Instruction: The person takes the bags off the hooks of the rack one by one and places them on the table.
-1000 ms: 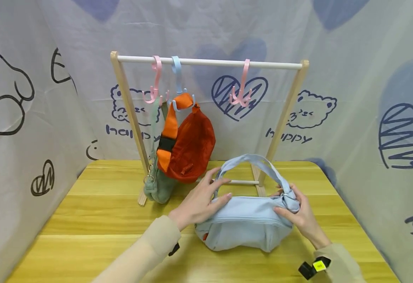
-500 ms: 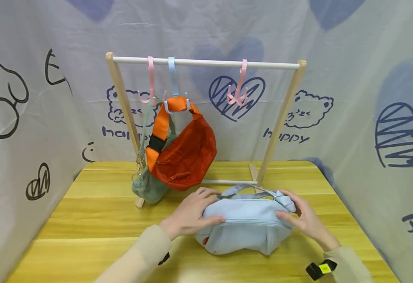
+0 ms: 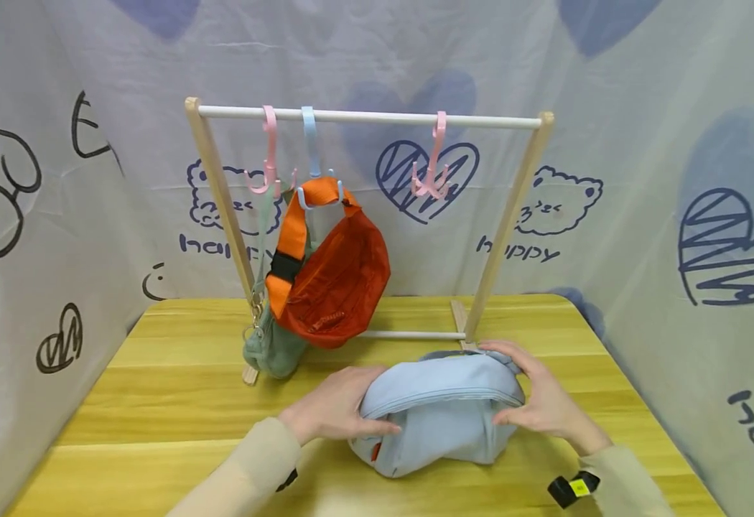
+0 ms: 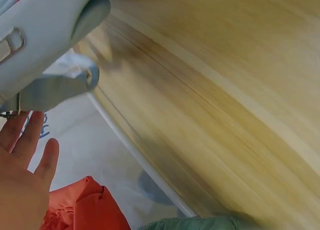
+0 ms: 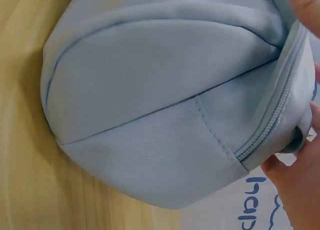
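Now that the strap (image 3: 443, 354) has dropped from its upright arch of a second ago, only a dark strip of it shows behind the light blue bag (image 3: 444, 438). Bag sits on the table (image 3: 157, 388), in front of the rack (image 3: 370, 117), nearer its right post. Left hand (image 3: 338, 406) has the left end: thumb across the front, fingers behind the upper edge, a wide grip with the bag's body between. Right hand (image 3: 538, 406) mirrors it on the other end, thumb in front, fingers behind; fabric fills the gap. My read: the work is on the body now, strap out of use; it'd need lifting clear again before it could bear the bag. Vs. the earlier frames: left hand was over the top edge, now lower on the end; the upper panel bulges forward over a sagging front, zip (image 5: 285, 96) showing along the fold. On the rack, orange bag (image 3: 338, 280) and its blue hook (image 3: 311, 143) face round more than a second ago, both still up. Green bag (image 3: 273, 348) hangs partly behind it, by the rack's left post. Other pink hook (image 3: 434, 161) is right of the rack's middle, same as before.
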Demonstrator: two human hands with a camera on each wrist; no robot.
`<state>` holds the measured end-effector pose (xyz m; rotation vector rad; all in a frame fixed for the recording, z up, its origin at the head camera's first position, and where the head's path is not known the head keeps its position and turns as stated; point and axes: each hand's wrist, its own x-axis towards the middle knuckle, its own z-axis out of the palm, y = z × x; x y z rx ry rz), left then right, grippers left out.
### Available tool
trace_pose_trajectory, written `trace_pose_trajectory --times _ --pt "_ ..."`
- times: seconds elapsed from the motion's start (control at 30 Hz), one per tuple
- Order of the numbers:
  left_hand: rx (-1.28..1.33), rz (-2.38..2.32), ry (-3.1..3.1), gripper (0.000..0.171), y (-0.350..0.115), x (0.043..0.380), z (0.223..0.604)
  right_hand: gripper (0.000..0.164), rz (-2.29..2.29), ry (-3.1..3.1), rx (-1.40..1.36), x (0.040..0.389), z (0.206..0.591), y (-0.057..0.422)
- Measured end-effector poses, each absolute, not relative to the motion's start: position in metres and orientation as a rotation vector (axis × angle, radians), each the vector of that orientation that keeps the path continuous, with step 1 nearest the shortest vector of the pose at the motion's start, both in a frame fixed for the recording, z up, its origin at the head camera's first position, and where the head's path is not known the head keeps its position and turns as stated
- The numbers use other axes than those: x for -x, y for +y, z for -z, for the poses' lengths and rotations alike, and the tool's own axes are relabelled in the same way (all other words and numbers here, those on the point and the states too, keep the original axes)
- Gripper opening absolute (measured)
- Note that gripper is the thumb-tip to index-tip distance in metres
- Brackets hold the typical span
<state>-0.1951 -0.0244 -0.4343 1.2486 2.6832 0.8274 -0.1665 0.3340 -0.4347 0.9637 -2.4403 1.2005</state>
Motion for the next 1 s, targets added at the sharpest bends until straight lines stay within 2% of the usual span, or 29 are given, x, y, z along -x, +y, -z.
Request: trace_pose_trajectory --times 0.17,0.33,0.63,1.0 --pt "-1.284 -0.787 2.715 0.052 -0.024 0.196 0.439 0.107 -1.082 -2.52 -0.915 0.166 0.437 0.333" --pt "-1.217 -0.784 2.751 0.048 -0.025 0.196 0.445 0.101 -1.146 -2.53 -0.865 0.165 0.443 0.337" --pt "-1.092 -1.052 2.65 0.031 -0.019 0.198 0.445 0.073 -1.471 -2.352 -0.772 0.163 0.447 0.338" --pt "-0.894 -1.459 2.405 0.041 -0.013 0.195 0.444 0.049 -1.736 -2.189 -0.508 0.159 0.441 0.333"
